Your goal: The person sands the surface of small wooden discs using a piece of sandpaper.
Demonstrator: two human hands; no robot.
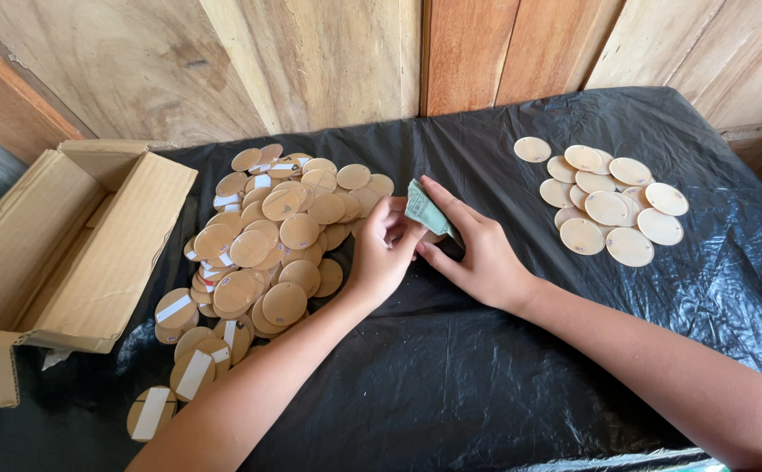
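At the centre of the frame the two hands meet over the black plastic sheet that covers the bench. The right hand pinches a small folded green abrasive pad between thumb and fingers, and the left hand is curled closed beside it, seemingly around a wooden disc, though the disc itself is hidden behind the fingers. To the left of the hands lies a big loose heap of tan wooden discs, many with white strips on them, trailing down toward the lower left of the frame. At upper right sits a smaller group of paler discs, well apart from the heap. An open cardboard box stands at the left edge. The risk I see is the left forearm, which lies just beside the lower discs of the heap: a sideways nudge could scatter them. The slick sheet could also let a released disc slide.
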